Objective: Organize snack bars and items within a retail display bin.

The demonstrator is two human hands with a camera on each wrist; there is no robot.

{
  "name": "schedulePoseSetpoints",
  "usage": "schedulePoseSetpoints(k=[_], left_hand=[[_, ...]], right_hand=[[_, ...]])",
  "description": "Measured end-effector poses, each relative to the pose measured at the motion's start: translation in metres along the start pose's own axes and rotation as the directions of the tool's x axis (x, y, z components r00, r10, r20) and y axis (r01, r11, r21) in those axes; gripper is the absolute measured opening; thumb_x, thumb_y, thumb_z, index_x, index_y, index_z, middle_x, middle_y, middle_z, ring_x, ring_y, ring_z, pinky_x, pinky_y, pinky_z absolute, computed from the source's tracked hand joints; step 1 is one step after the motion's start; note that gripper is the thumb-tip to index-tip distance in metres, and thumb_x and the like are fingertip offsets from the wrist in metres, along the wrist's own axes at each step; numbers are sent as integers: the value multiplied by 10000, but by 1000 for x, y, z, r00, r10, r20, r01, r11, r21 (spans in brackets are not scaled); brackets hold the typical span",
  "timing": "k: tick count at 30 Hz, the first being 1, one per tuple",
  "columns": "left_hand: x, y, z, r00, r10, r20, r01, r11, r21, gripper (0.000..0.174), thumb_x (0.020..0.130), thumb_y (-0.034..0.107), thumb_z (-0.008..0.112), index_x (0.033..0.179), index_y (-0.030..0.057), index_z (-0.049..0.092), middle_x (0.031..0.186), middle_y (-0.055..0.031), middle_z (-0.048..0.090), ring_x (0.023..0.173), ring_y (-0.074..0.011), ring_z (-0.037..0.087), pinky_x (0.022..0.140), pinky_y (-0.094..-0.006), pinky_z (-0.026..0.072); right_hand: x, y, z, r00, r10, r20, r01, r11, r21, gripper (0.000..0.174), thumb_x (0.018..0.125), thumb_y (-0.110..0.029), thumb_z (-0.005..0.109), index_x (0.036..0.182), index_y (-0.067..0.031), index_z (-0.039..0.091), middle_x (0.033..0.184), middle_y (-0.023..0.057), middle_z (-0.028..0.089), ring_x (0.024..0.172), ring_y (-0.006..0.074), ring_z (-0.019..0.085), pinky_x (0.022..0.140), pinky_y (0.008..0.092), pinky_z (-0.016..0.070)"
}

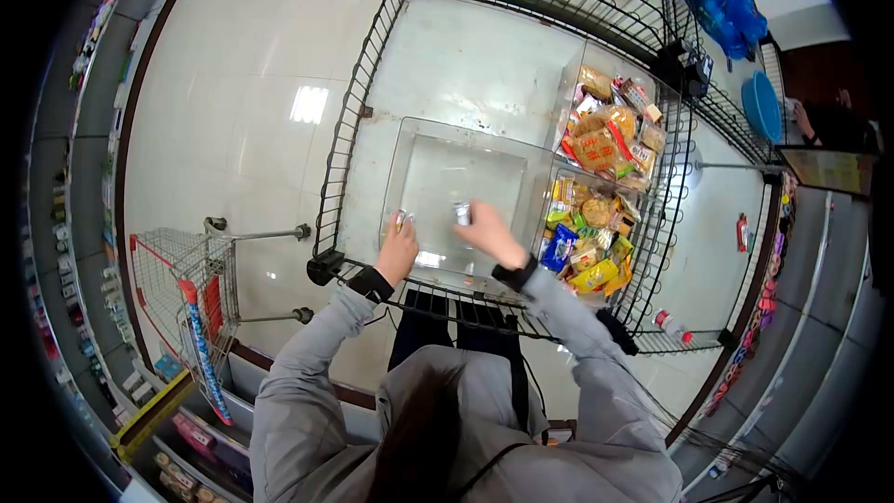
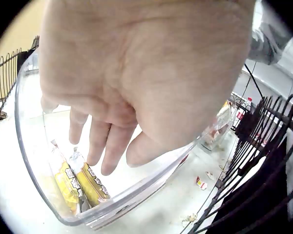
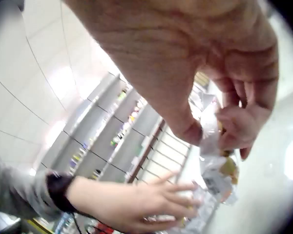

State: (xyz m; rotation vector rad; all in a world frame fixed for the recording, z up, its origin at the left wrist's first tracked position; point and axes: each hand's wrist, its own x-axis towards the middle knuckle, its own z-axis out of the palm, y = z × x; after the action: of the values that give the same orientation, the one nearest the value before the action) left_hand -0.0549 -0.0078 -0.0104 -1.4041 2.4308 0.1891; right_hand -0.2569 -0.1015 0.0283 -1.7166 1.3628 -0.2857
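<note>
A clear plastic bin (image 1: 466,135) stands in front of the person on the white surface. Over its near left corner the left hand (image 1: 399,250) reaches down with fingers extended, beside two yellow snack packets (image 2: 90,183) lying side by side in the bin. These packets show silvery ends and dark lettering. Above the middle of the bin, the right hand (image 1: 494,235) pinches a small silvery snack packet (image 3: 219,170) between thumb and fingers. Its crinkled wrapper hangs below the fingertips in the right wrist view, where part of the packet is hidden by the hand.
To the right stand two clear bins, one with mixed snacks and biscuits (image 1: 601,135), the other with yellow and blue packets (image 1: 587,247). A black wire rail (image 1: 343,149) borders the surface. A shopping cart (image 1: 182,284) is at left; a bottle (image 1: 670,324) lies at right.
</note>
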Motion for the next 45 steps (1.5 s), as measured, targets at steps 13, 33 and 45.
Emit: schedulePoseSetpoints(k=[13, 33, 45], left_hand=[[-40, -44, -77, 733, -549, -401, 118, 684, -720, 320, 851, 62, 490, 1142, -67, 459, 1074, -232, 514, 1039, -391, 478, 882, -414, 391], [-29, -56, -10, 921, -388, 44, 224, 431, -874, 386, 926, 174, 425, 1249, -36, 398, 675, -223, 588, 506, -277, 588, 493, -373, 462], [-40, -39, -54, 857, -486, -174, 217, 644, -733, 384, 865, 107, 490, 1198, -72, 426, 877, -234, 567, 782, -322, 583, 651, -396, 468]], right_hand=[[32, 57, 143, 938, 125, 324, -212, 945, 250, 312, 645, -240, 739, 679, 36, 597, 630, 140, 615, 517, 231, 610, 500, 344, 484], [45, 55, 123, 835, 72, 545, -236, 942, 237, 415, 686, -352, 747, 807, -17, 535, 702, 52, 590, 593, 134, 578, 514, 267, 490], [42, 49, 132, 871, 34, 491, -236, 904, 357, 231, 767, -144, 692, 727, -8, 509, 623, 64, 595, 501, 141, 593, 466, 272, 509]])
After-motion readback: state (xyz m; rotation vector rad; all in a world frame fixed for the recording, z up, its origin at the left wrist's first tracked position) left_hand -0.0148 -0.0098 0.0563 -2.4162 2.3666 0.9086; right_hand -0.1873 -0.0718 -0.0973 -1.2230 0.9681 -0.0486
